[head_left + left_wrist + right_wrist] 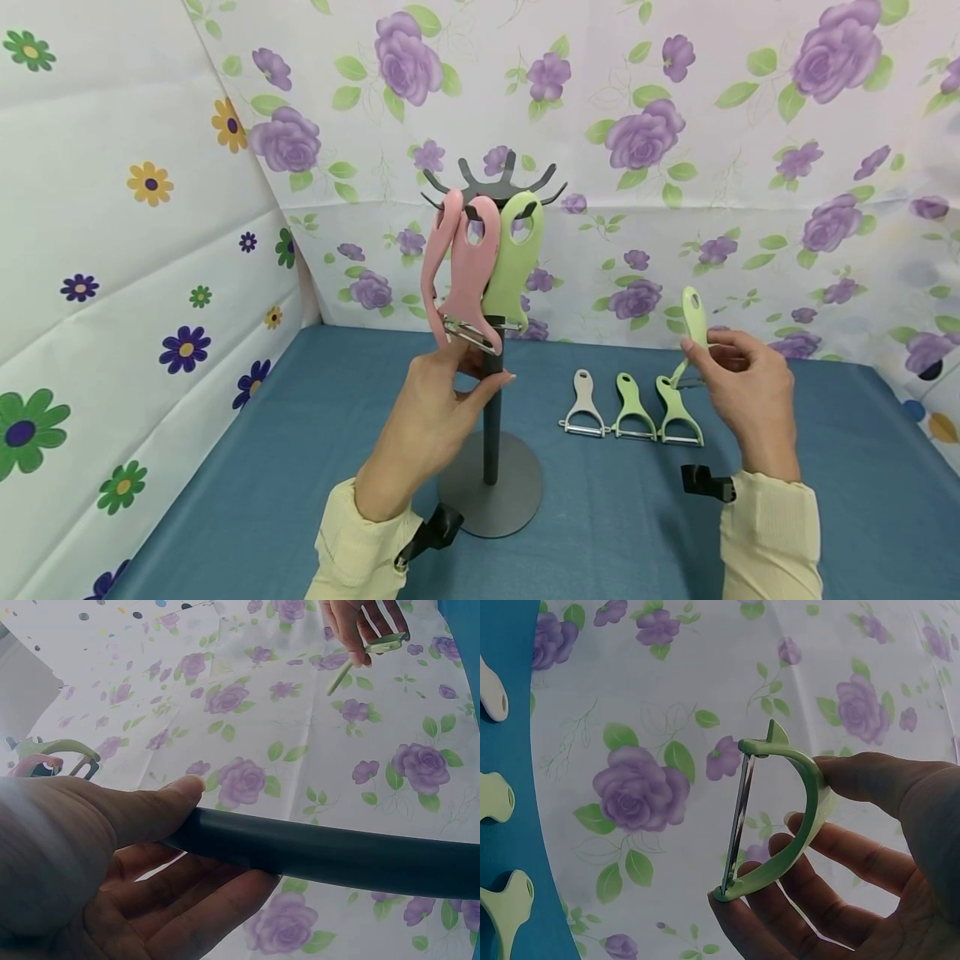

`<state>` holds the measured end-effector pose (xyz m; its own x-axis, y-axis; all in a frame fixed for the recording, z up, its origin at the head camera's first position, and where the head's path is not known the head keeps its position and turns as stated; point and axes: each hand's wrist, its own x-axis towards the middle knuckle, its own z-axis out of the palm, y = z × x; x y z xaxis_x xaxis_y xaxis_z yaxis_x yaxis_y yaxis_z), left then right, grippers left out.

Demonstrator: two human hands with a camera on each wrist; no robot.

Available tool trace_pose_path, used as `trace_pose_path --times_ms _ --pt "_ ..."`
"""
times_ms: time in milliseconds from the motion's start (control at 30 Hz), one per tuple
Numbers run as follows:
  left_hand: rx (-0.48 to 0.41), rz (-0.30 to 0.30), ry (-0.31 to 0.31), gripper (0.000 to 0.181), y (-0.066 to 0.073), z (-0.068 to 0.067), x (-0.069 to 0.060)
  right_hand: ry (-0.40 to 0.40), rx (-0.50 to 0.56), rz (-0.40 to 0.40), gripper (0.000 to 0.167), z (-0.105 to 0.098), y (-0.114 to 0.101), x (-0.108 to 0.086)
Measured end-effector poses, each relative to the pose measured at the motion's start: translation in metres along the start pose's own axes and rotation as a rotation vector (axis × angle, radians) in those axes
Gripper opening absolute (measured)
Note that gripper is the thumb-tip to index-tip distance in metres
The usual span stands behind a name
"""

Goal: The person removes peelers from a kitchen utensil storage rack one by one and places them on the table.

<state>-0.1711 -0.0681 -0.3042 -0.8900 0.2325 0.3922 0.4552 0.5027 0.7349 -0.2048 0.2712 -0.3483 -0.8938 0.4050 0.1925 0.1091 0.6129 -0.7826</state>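
Observation:
My left hand (431, 408) grips the dark pole (322, 855) of an upright hanging rack (491, 433), thumb on one side and fingers on the other. Two pink peelers (475, 267) and a light green peeler (516, 258) hang from the rack's hooks, just above that hand. Over at the right, my right hand (750, 387) pinches another green peeler (810, 791) between thumb and fingers, raised off the table with its handle pointing up. The right wrist view shows its curved head and metal blade.
On the blue tablecloth (600, 517) lie a whitish peeler (583, 398) and two green peelers (632, 402), side by side between rack and right hand. The rack's round base (517, 492) stands on the cloth. A flowered backdrop (465, 108) rises behind.

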Motion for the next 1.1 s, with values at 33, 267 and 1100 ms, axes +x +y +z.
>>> trace_pose_path --times_ms 33,267,1100 --pt "0.000 -0.001 0.000 0.028 0.000 0.000 0.000 -0.003 0.002 0.001 0.065 0.000 0.000 0.000" --pt "0.007 0.006 0.003 0.029 -0.001 0.000 0.000 -0.019 0.011 0.009 0.068 0.002 0.003 0.002" --pt "0.027 -0.015 0.000 0.026 0.000 0.000 -0.001 -0.040 -0.017 0.047 0.067 0.002 0.013 0.005"
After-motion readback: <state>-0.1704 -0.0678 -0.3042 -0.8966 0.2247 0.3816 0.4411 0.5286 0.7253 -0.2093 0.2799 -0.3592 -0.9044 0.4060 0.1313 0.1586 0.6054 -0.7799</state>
